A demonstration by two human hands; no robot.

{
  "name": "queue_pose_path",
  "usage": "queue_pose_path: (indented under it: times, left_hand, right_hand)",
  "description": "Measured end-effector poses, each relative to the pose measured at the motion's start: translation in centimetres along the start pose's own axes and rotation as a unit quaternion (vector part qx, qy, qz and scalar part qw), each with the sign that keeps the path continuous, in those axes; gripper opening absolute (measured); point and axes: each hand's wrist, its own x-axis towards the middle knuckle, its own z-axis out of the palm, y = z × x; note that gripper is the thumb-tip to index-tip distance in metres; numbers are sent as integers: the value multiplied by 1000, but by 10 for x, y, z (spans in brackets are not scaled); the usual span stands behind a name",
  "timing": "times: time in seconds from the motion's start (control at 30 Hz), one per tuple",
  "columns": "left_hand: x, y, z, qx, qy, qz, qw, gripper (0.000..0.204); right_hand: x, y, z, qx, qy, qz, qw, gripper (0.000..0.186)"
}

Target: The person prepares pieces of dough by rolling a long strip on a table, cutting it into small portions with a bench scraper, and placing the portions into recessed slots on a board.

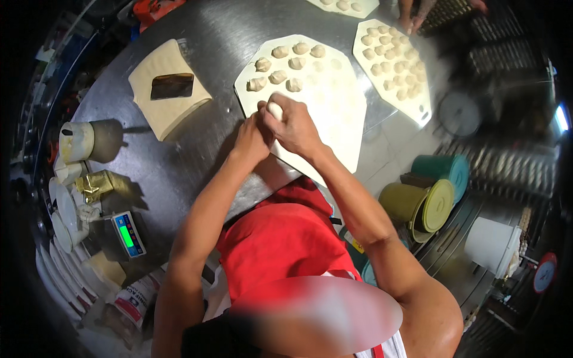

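The left hand [255, 135] is curled, its hold too hidden to tell. Just right of its fingers, a pale dough ball [275, 111] shows in the closed right hand [296, 124]; beyond the fingertips, dough pieces [278, 76] sit on a white board [334, 140].

There is room over the bare right side of the white board [340, 128] and on the metal table [212, 45] between it and the dough sheet [162, 114], but dough lumps [278, 76] fill the board's far left, and the left hand [254, 135] and right hand [295, 124] block its near left edge.
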Motion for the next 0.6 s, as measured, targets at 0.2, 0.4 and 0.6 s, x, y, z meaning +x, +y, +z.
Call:
queue_pose_path:
  times: [0.2, 0.4, 0.6]
  left_hand:
    - [25, 0, 4, -151, -80, -214, 962, 43]
    - [2, -14, -5, -119, -37, -129, 984, 61]
    - [-11, 11, -18, -365, 24, -161, 917, 62]
  right_hand:
    - [22, 94, -53, 28, 83, 45, 995, 24]
    - [62, 169, -78, -186, 151, 12, 971, 27]
    - [12, 72, -11, 57, -112, 41, 991, 43]
